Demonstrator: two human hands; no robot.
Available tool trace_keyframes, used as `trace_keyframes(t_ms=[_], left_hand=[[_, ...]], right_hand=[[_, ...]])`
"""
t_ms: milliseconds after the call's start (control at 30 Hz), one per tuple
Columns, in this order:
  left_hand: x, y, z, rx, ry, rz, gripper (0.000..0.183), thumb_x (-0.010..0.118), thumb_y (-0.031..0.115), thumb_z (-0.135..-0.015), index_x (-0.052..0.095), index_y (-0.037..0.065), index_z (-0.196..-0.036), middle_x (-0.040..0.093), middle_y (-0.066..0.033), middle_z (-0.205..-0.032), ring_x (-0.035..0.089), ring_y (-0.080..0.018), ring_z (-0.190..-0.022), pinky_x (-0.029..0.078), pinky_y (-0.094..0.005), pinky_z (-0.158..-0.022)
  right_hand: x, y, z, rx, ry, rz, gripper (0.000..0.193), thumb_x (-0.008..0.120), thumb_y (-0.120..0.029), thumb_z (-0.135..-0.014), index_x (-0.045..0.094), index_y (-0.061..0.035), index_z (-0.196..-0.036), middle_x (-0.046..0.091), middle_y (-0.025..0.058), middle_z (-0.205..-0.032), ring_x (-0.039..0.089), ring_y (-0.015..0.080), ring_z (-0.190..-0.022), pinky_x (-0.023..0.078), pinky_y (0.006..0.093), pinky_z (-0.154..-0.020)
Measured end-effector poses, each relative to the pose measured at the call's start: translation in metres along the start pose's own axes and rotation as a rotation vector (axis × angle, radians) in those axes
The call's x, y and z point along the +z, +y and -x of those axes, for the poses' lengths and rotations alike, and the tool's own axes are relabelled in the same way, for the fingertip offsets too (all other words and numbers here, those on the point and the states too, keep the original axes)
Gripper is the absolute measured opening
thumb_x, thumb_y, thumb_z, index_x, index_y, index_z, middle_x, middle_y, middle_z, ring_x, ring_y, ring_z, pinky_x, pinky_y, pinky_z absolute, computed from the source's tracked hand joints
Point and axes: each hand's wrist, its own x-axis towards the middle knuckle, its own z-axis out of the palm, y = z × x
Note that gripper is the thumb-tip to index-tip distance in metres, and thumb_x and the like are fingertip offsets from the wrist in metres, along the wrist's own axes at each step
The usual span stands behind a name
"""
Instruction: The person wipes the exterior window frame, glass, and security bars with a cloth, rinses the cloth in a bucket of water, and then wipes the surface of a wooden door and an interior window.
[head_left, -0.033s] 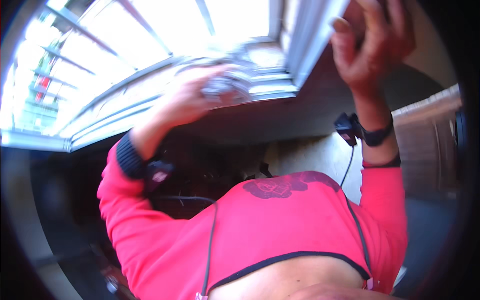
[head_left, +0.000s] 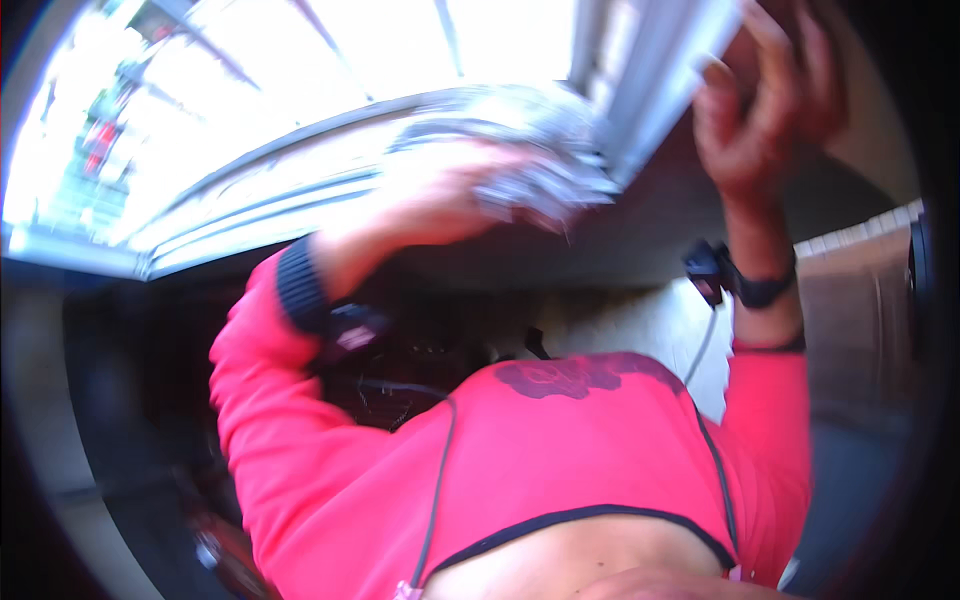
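Note:
My left hand (head_left: 455,190), blurred by motion, is closed on a crumpled grey-white cloth (head_left: 540,165). Hand and cloth are in front of the window frame's lower edge (head_left: 270,215), near its right corner. The blur hides whether the cloth touches the frame. Up at the right, my right hand (head_left: 765,115) has its fingers apart and holds nothing visible. It is beside the upright side of the frame (head_left: 665,85), over the dark wall; whether the palm presses on the wall cannot be made out.
Bright light fills the window (head_left: 330,70), crossed by bars. A dark band with a small device (head_left: 705,272) is on my right wrist, and a cable runs down from it. A brown wooden piece of furniture (head_left: 860,320) stands at the right.
My left hand has moved right with the cloth, toward the corner of the window frame. My right hand keeps the same pose; the whole view has shifted slightly.

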Motion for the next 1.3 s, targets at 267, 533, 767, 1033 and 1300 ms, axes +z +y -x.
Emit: trace_keyframes(t_ms=[267, 533, 767, 1033, 1300], left_hand=[[0.043, 0.031, -0.033, -0.02, 0.046, -0.445, 0.032, 0.063, 0.021, -0.063, 0.057, 0.014, -0.094, 0.056, -0.0057, -0.084, 0.052, -0.0232, -0.088, 0.045, -0.0365, -0.069], [0.011, 0.03, 0.026, -0.153, 0.168, -0.377, 0.034, 0.062, 0.013, -0.064, 0.061, 0.017, -0.097, 0.055, -0.0068, -0.098, 0.047, -0.0271, -0.103, 0.041, -0.039, -0.083], [0.059, 0.032, -0.025, 0.048, 0.222, -0.631, 0.039, 0.063, 0.022, -0.059, 0.056, 0.017, -0.097, 0.057, -0.003, -0.081, 0.056, -0.0222, -0.078, 0.047, -0.0346, -0.065], [-0.003, -0.01, 0.076, -0.374, 0.253, -0.835, 0.018, 0.049, 0.02, -0.069, 0.062, 0.012, -0.078, 0.061, -0.0121, -0.08, 0.059, -0.0302, -0.073, 0.048, -0.037, -0.063], [-0.053, 0.044, 0.206, -0.938, 1.246, -0.59, 0.031, 0.054, 0.032, -0.078, 0.059, 0.005, -0.092, 0.062, -0.0174, -0.078, 0.061, -0.0318, -0.075, 0.047, -0.0394, -0.064]], right_hand=[[-0.012, 0.05, 0.025, -0.021, -0.088, -0.065, 0.032, 0.047, -0.03, -0.086, 0.055, -0.0054, -0.104, 0.051, 0.0175, -0.112, 0.049, 0.0349, -0.102, 0.039, 0.0385, -0.086], [0.003, 0.029, 0.023, -0.003, 0.111, -0.137, 0.033, 0.05, -0.027, -0.086, 0.048, -0.0116, -0.115, 0.05, 0.0121, -0.115, 0.049, 0.0289, -0.104, 0.038, 0.0377, -0.085], [-0.01, 0.03, 0.02, 0.002, -0.012, -0.124, 0.034, 0.053, -0.025, -0.083, 0.048, -0.0134, -0.115, 0.05, 0.0103, -0.116, 0.049, 0.0267, -0.104, 0.039, 0.0367, -0.083], [-0.002, 0.017, 0.013, 0.103, 0.074, -0.236, 0.032, 0.058, -0.029, -0.079, 0.053, -0.0178, -0.109, 0.049, 0.0042, -0.118, 0.047, 0.0218, -0.106, 0.036, 0.0343, -0.087], [-0.011, 0.013, 0.02, 0.214, 0.043, -0.23, 0.03, 0.059, -0.036, -0.076, 0.057, -0.0237, -0.103, 0.05, -0.004, -0.117, 0.047, 0.0141, -0.105, 0.032, 0.0344, -0.088]])
